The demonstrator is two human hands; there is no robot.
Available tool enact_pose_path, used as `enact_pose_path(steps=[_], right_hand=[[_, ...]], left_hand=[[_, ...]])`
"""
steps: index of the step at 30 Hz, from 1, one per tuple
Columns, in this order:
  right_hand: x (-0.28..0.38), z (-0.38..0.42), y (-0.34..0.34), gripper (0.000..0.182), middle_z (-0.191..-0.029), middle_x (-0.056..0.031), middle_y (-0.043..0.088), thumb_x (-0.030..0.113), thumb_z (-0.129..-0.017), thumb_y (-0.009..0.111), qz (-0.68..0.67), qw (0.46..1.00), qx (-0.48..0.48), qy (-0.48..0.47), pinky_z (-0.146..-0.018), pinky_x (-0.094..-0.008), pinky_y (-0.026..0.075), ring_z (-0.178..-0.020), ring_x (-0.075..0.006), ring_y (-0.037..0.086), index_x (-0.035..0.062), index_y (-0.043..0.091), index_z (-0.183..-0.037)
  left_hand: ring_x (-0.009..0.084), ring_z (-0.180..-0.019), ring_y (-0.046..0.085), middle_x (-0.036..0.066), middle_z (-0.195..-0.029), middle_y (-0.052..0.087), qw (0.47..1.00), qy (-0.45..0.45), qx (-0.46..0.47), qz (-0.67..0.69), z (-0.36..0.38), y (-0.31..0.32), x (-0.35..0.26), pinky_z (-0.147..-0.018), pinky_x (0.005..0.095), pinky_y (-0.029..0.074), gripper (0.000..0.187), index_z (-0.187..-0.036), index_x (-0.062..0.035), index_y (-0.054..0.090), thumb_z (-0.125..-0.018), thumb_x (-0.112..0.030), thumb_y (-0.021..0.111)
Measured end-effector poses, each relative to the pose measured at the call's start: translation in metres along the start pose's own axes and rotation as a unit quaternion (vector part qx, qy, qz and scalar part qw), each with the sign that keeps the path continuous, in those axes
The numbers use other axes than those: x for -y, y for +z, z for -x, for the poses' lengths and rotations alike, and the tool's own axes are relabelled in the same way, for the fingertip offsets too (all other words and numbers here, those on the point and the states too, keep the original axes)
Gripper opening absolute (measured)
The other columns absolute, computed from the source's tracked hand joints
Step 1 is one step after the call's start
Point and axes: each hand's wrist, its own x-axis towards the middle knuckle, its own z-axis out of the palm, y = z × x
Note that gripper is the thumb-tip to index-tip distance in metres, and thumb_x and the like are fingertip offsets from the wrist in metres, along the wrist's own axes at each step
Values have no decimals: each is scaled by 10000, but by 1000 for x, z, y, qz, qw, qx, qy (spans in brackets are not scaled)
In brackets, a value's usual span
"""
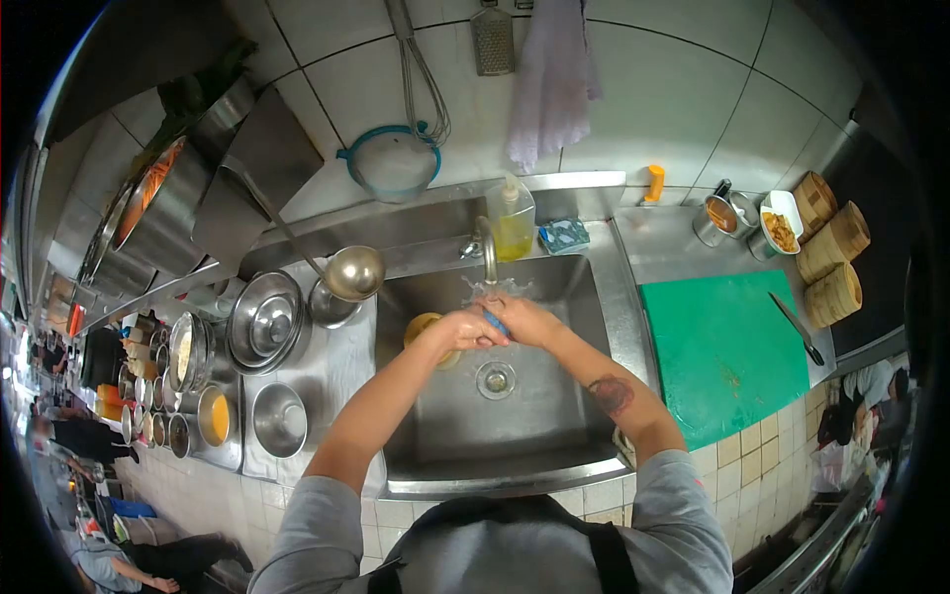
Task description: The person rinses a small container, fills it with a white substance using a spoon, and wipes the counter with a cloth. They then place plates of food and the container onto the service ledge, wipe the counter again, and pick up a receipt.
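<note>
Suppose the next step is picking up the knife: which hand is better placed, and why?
Probably the right hand: the knife lies right of the sink, farther from the left hand.

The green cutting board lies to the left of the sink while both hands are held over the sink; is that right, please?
The side is wrong: the head view shows the green cutting board to the right of the sink, while the left hand and right hand are held over it.

Knife (795, 327) on green board (722, 346) — bamboo steamers (834, 246) nearby — grater (493, 43) hanging
</note>
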Motion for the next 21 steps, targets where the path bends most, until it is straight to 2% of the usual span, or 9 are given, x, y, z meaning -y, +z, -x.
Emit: enact_pose_path(steps=[1, 3, 4, 6, 9, 12, 15, 18, 21], right_hand=[[-4, 0, 2, 612, -1132, -222, 567, 79, -699, 668, -3, 999, 23, 36, -746, -451, 539, -865, -389, 635, 81, 456, -1273], [5, -5, -6, 539, -1077, -240, 607, 69, -711, 651, -9, 992, 67, 110, -748, -459, 535, -898, -394, 630, 77, 501, -1229], [5, -8, -4, 474, -1017, -243, 620, 76, -711, 644, 12, 989, 70, 130, -738, -466, 534, -868, -400, 632, 67, 533, -1172], [8, -10, 0, 353, -898, -248, 647, 90, -711, 630, 53, 981, 77, 171, -717, -481, 531, -807, -411, 636, 47, 595, -1059], [16, -12, -8, 237, -832, -253, 643, 109, -701, 614, -11, 970, 78, 232, -724, -493, 517, -788, -427, 627, 15, 644, -917], [5, -8, 9, 204, -842, -261, 640, 143, -713, 613, -106, 979, -3, 176, -722, -501, 506, -790, -441, 618, -4, 645, -851], [10, -6, 3, 232, -841, -268, 636, 185, -726, 636, -133, 969, 17, 207, -741, -500, 498, -823, -438, 615, -9, 637, -853], [10, -6, 6, 286, -842, -277, 635, 212, -716, 681, -158, 945, 35, 282, -769, -483, 494, -853, -439, 613, -17, 628, -880], [12, 4, 8, 399, -880, -278, 627, 205, -694, 716, -119, 966, -3, 228, -796, -485, 487, -867, -452, 605, -12, 605, -1010]], left_hand=[[145, -658, 585, 112, -837, 607, 994, -24, -49, -95, -4, 0, -1, -507, 237, 447, 196, -916, 9, 586, -755, -6, 697], [210, -637, 625, 145, -839, 630, 946, -74, -143, -280, -15, -5, 1, -524, 306, 494, 214, -904, 10, 603, -741, -81, 707], [252, -674, 641, 160, -817, 643, 896, 5, -194, -400, -21, -9, 8, -556, 349, 507, 211, -927, 2, 622, -744, -85, 684], [335, -748, 673, 192, -773, 668, 728, 161, -278, -605, -26, -8, 21, -621, 434, 534, 235, -972, -14, 660, -751, -93, 637], [406, -851, 644, 240, -855, 651, 779, 142, -274, -546, -21, 0, 15, -710, 507, 526, 237, -983, -25, 653, -774, -86, 560], [391, -810, 656, 227, -834, 658, 720, 138, -294, -613, -4, 15, 0, -700, 490, 536, 203, -952, -38, 654, -815, -116, 526], [393, -806, 655, 224, -841, 660, 694, 161, -297, -636, -7, 13, 4, -712, 490, 536, 198, -925, -31, 649, -837, -132, 503], [380, -786, 660, 217, -830, 662, 675, 181, -292, -653, -14, 7, 9, -695, 481, 538, 180, -921, -30, 646, -821, -126, 532], [353, -760, 671, 206, -796, 662, 705, 168, -284, -627, -47, -22, 32, -664, 461, 541, 193, -927, -41, 649, -752, -120, 624]])
